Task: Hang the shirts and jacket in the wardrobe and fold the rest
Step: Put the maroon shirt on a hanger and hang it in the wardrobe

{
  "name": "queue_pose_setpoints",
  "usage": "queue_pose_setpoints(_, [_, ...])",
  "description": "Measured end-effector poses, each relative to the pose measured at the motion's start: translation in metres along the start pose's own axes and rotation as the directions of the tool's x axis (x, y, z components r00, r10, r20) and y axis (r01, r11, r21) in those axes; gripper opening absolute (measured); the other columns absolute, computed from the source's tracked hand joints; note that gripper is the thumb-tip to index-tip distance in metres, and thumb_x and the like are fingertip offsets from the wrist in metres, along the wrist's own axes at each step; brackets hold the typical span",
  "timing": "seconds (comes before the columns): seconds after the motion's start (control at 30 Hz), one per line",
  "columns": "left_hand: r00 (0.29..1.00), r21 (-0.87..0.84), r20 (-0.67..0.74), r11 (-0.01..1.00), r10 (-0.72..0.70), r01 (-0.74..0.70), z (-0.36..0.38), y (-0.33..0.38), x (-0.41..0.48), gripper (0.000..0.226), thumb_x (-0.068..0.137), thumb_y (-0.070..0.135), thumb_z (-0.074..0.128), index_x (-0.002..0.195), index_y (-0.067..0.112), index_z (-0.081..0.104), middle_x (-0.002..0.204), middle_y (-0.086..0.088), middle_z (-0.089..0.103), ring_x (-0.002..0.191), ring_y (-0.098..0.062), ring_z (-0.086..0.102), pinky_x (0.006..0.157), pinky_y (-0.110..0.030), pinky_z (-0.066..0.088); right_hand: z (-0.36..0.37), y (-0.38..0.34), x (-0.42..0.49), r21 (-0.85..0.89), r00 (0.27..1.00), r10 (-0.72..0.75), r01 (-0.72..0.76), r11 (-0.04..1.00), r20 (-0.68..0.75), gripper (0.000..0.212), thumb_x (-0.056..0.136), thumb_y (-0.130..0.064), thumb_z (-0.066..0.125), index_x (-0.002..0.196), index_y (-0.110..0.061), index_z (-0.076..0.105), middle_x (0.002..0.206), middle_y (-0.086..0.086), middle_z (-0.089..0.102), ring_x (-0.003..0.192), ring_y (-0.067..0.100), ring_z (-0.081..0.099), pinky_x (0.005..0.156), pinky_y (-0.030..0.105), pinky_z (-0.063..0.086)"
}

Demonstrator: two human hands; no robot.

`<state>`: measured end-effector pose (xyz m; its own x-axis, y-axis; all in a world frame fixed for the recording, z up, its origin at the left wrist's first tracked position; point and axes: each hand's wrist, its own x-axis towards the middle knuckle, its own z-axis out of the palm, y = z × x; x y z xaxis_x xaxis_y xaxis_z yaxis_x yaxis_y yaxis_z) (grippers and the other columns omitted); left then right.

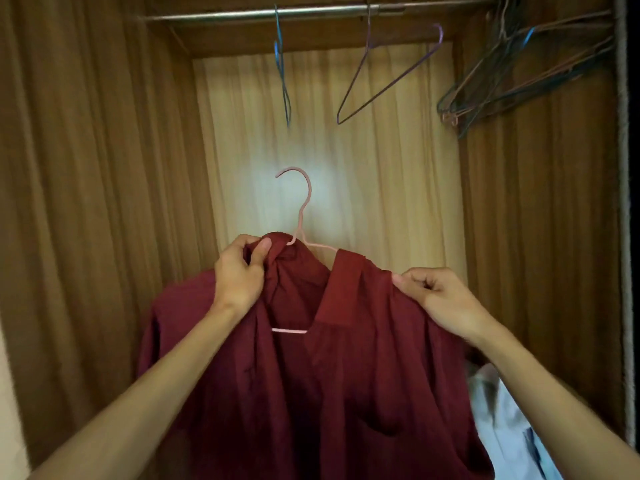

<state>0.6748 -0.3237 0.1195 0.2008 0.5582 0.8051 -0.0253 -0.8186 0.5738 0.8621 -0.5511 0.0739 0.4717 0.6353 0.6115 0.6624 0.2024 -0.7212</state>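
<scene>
Shirt (311, 393) sits on the pink hanger (300, 216); left hand (239, 275) and right hand (436, 299) pinch its shoulders, hook pointing up toward the rail (311, 12) at top center.

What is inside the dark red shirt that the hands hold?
A pink hanger: its hook rises above the collar and its lower bar shows in the open neck. The shirt covers most of its arms, where the left hand and right hand pinch the cloth.
</scene>
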Motion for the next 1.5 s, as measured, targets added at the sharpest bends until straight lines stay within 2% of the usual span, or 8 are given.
queue_pose_setpoints(0.1, [0.983,0.082,0.182,0.996,0.005,-0.02,0.006,0.012,0.014,0.03,0.098,0.042,0.057,0.112,0.015,0.064,0.107,0.004,0.067,0.101,-0.012,0.061,0.087,-0.016,0.04,0.012,-0.016,0.016,0.081,0.987,0.117,-0.109,0.991,-0.11,0.046,0.094,-0.034,0.066,0.058,-0.01,0.05,0.059,0.001,0.036,0.056,0.013,0.034,0.057,0.029,0.025])
queue_pose_setpoints(0.23, [0.956,0.134,0.271,0.988,-0.113,0.079,0.015,0.029,0.026,0.093,0.071,0.093,0.045,0.134,0.025,0.054,0.139,0.0,0.053,0.131,-0.016,0.049,0.113,-0.043,0.038,0.036,-0.051,0.036,0.104,0.982,0.098,-0.082,0.991,-0.164,0.052,0.091,-0.037,0.069,0.05,-0.016,0.044,0.052,-0.003,0.033,0.049,0.014,0.033,0.055,0.027,0.027])
queue_pose_setpoints(0.37, [0.989,0.193,0.145,0.981,-0.027,-0.002,0.008,0.039,0.023,0.085,0.08,0.051,0.077,0.148,0.018,0.039,0.139,0.002,0.055,0.129,-0.014,0.051,0.115,-0.032,0.037,0.046,-0.093,0.051,0.253,0.985,0.141,-0.11,0.961,-0.104,0.041,0.092,-0.034,0.068,0.07,0.0,0.072,0.069,0.006,0.073,0.066,0.023,0.071,0.066,0.034,0.056])
queue_pose_setpoints(0.47, [0.999,0.222,-0.034,0.975,0.026,-0.018,-0.008,0.038,0.036,0.04,0.088,0.021,0.074,0.127,0.016,0.063,0.096,0.006,0.068,0.095,-0.011,0.063,0.1,-0.033,0.048,0.042,-0.117,0.056,0.382,0.977,0.212,-0.208,0.9,0.033,0.034,0.089,-0.042,0.069,0.079,-0.01,0.078,0.076,0.001,0.077,0.075,0.016,0.074,0.065,0.029,0.057])
queue_pose_setpoints(0.57, [0.993,0.245,-0.121,0.969,-0.001,0.031,-0.027,0.037,0.061,0.015,0.089,0.01,0.07,0.103,0.015,0.073,0.093,0.005,0.071,0.095,-0.013,0.067,0.095,-0.021,0.046,0.043,-0.124,0.062,0.482,0.974,0.164,-0.222,0.848,0.159,0.028,0.086,-0.041,0.072,0.091,-0.014,0.079,0.086,-0.001,0.078,0.08,0.014,0.075,0.071,0.026,0.054])
queue_pose_setpoints(0.87, [0.959,0.195,-0.252,0.965,-0.126,0.178,-0.047,0.037,0.119,0.029,0.088,0.001,0.052,0.104,0.009,0.074,0.105,-0.008,0.073,0.097,-0.021,0.067,0.091,-0.022,0.049,0.087,-0.128,0.095,0.568,0.989,-0.008,0.09,0.818,-0.146,0.025,0.089,-0.008,0.063,0.095,-0.025,0.08,0.101,-0.013,0.076,0.097,0.002,0.069,0.087,0.021,0.052])
queue_pose_setpoints(1.07, [0.958,0.066,-0.254,0.986,-0.132,0.153,-0.056,0.031,0.15,0.019,0.09,0.005,0.061,0.105,0.011,0.071,0.108,-0.001,0.07,0.105,-0.019,0.066,0.093,-0.024,0.05,0.13,-0.161,0.127,0.388,0.826,-0.242,0.471,0.793,-0.509,0.038,0.09,0.003,0.049,0.089,-0.022,0.078,0.05,-0.016,0.05,0.044,0.005,0.035,0.047,0.015,0.032])
queue_pose_setpoints(1.5, [0.982,-0.04,-0.17,0.996,-0.084,0.079,-0.069,0.051,0.212,0.042,0.1,0.028,0.054,0.138,0.01,0.051,0.132,-0.012,0.061,0.125,-0.029,0.055,0.102,-0.031,0.042,0.188,-0.26,0.237,0.193,0.515,-0.364,0.743,0.64,-0.777,0.036,0.086,0.005,0.047,0.082,-0.018,0.074,0.068,-0.018,0.064,0.057,-0.004,0.054,0.059,0.007,0.036])
